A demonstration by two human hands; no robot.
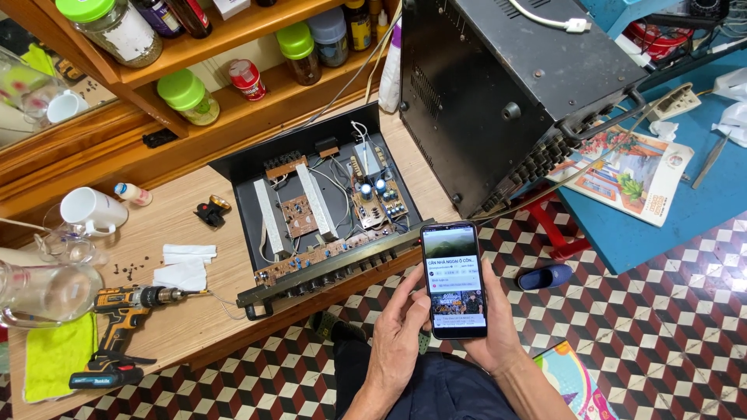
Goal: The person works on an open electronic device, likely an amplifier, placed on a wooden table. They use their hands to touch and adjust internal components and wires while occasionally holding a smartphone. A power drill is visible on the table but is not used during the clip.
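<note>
Phone (455, 280) sat upright, right hand (498, 327) gripping it, left hand (401, 334) touching its edge; the opened amplifier chassis (327, 210) lay beyond, lid off, boards exposed, untouched.

We are seeing a lit phone (455, 280) screen held upright above the tiled floor, a white-labelled jar (117, 27) and red can (247, 78) sitting on shelves, and a colourful booklet (634, 175) lying on blue.
</note>
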